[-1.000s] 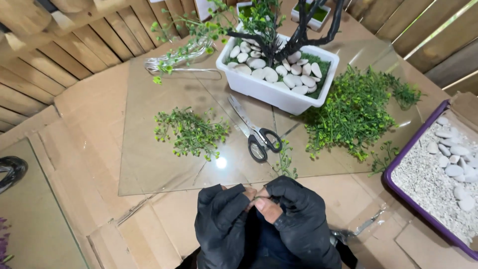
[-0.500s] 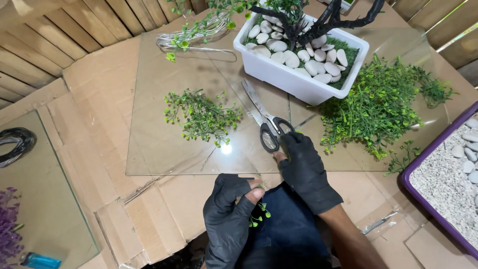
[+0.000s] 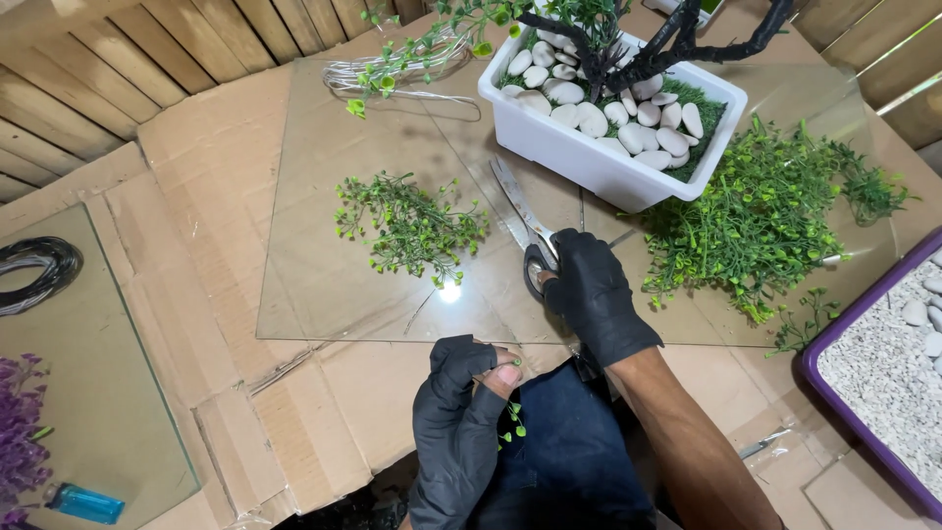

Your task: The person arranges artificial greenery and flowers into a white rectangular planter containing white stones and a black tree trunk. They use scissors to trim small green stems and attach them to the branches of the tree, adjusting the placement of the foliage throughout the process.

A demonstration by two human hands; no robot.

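My right hand (image 3: 592, 296), in a black glove, is closed over the black handles of the scissors (image 3: 518, 218), which lie on the glass sheet (image 3: 324, 285) with the blades pointing away. My left hand (image 3: 461, 412), also gloved, pinches a small green plastic sprig (image 3: 511, 422) close to my lap. A loose green sprig cluster (image 3: 407, 226) lies on the glass left of the scissors. Behind them stands a white planter (image 3: 589, 162) with white pebbles and a dark artificial tree.
A big heap of green plastic foliage (image 3: 765, 221) lies right of the planter. A purple tray (image 3: 819, 378) of white gravel is at the right edge. Thin wire strands (image 3: 392, 74) lie at the back. Left: another glass pane (image 3: 98, 412), black wire coil (image 3: 39, 270), purple foliage, blue lighter (image 3: 86, 503).
My two hands were together near my lap; the right hand has reached forward and closed on the scissors' handles. The left hand stayed back with the sprig.
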